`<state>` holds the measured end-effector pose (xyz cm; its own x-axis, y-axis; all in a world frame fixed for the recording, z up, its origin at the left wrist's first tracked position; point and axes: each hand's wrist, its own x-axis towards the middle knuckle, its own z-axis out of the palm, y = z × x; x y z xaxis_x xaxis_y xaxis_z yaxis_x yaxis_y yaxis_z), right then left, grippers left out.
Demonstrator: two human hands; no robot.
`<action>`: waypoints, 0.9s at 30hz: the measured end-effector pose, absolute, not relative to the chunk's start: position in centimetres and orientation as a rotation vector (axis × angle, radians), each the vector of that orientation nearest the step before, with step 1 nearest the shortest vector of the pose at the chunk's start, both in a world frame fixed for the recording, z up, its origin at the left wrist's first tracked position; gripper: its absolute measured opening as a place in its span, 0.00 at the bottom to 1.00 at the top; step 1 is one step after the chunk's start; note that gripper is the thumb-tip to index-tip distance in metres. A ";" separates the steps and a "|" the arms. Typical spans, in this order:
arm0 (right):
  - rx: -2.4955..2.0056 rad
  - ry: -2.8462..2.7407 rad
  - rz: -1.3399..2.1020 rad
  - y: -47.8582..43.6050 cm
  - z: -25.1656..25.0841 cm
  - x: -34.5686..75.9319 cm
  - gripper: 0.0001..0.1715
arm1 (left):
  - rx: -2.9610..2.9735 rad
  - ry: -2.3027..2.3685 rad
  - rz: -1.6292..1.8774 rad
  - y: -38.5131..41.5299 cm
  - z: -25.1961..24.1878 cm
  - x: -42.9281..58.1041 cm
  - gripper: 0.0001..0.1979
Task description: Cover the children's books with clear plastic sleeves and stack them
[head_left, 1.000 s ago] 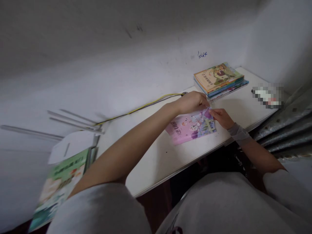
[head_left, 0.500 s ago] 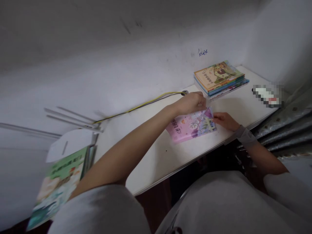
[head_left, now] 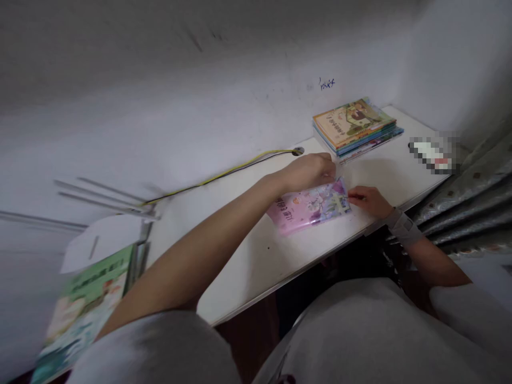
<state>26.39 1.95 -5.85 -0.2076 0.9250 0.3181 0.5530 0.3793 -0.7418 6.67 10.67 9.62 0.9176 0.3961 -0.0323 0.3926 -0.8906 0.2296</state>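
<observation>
A pink picture book with a shiny, see-through look about its edges lies flat on the white desk. My left hand is bent over its upper edge with the fingers curled together; what they pinch at the far corner is hidden. At the book's right edge, the thumb and fingertips of my right hand are closed on its side. A clear band wraps the right wrist.
A stack of picture books stands at the back right by the wall. Beyond it lies a blurred-out object. Yellow and black cables run along the wall. A green book leans at the left end near thin rods. A grey curtain hangs right.
The view has shifted slightly, so everything sits a little further left. Both hands stay at the pink book, with hardly any movement against it.
</observation>
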 end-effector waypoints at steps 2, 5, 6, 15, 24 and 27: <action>-1.258 -1.997 0.312 1.9 -5.8 26.2 0.15 | 2.864 0.594 -0.003 10.6 9.8 6.7 0.07; -1.210 -2.133 -0.049 1.8 -5.8 25.9 0.16 | 2.870 0.603 -0.027 10.5 10.2 6.7 0.07; -1.198 -2.162 -0.110 1.7 -5.8 25.9 0.16 | 2.868 0.603 -0.032 10.5 10.2 6.7 0.07; -1.279 -1.819 0.360 0.0 -6.3 25.0 0.13 | 2.882 0.610 -0.050 10.5 9.9 6.7 0.07; -1.360 -1.703 0.685 0.5 -6.7 24.3 0.15 | 2.895 0.688 -0.038 10.6 10.0 6.5 0.09; -1.415 -1.667 0.711 0.4 -6.8 24.4 0.16 | 2.892 0.872 -0.084 11.5 9.5 6.7 0.09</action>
